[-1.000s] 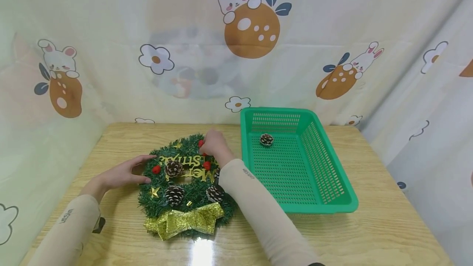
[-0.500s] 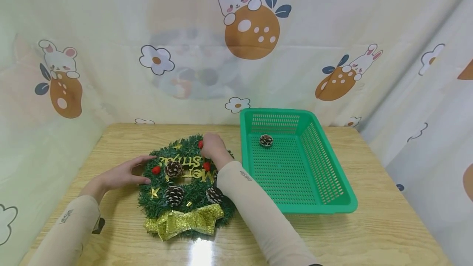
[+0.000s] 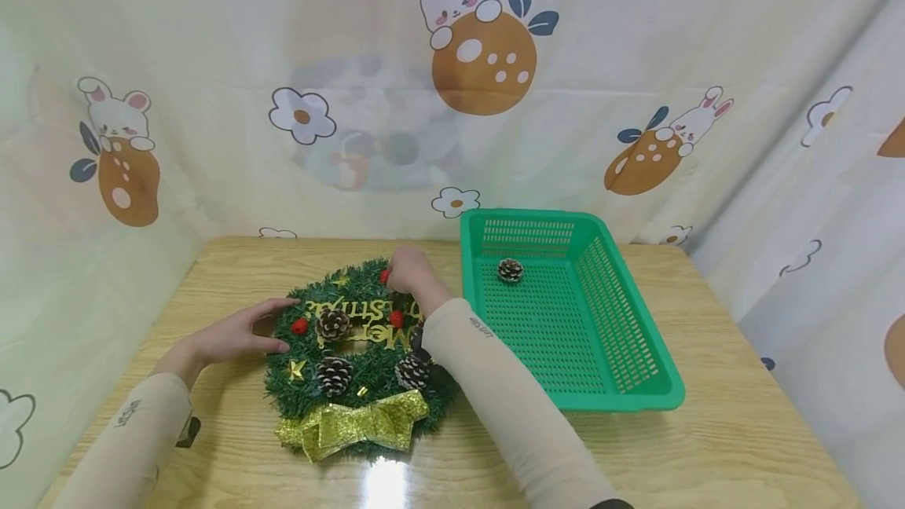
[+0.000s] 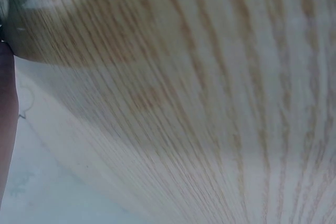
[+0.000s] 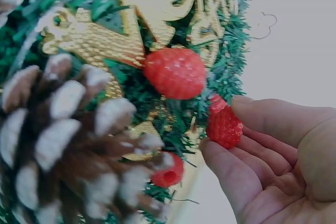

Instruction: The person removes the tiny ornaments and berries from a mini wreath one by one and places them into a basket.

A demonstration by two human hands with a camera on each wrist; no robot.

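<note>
A green Christmas wreath (image 3: 353, 391) lies on the table, with pine cones, gold stars, gold lettering that reads upside down, and a gold bow (image 3: 364, 422) at its near side. My right hand (image 3: 413, 273) is at the wreath's far right edge. In the right wrist view its thumb and index finger pinch a red artificial berry (image 5: 226, 127); two more red berries sit close by, and a large pine cone (image 5: 68, 140) fills the lower left. At the wreath's left edge rests my left hand (image 3: 236, 330), thumb and fingers spread and relaxed.
A green plastic basket (image 3: 601, 399) stands right of the wreath, a single pine cone (image 3: 510, 270) near its back left corner. Behind the wooden table (image 3: 728, 430) hangs a curtain (image 3: 212, 140) printed with rabbits and flowers. The left wrist view shows mostly blurred tabletop.
My right hand dips slightly and then rises a little, its forearm shifting slightly right, while staying at the same berry cluster. My left hand and the wreath hold their places.
</note>
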